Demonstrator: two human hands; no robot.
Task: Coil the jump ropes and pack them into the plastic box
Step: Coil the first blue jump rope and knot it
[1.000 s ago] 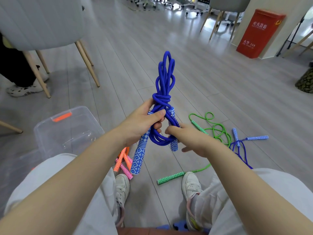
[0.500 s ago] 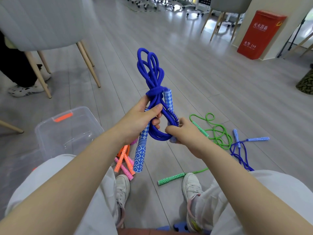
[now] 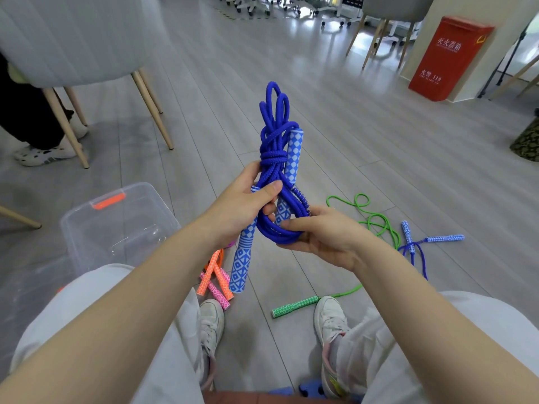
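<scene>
Blue rope (image 3: 275, 158), coiled and knotted, sits mid-frame: my left hand (image 3: 245, 205) grips the bundle, my right hand (image 3: 323, 237) cups its bottom loop. Coiling looks finished; next I'd drop it into the plastic box (image 3: 116, 225), lower left

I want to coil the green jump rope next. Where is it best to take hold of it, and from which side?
Probably by the green handle lying flat on the floor beside the right shoe. Come from above, fingers across its width: it is straight and stiff, while the green cord lies in loose loops that would slip.
</scene>
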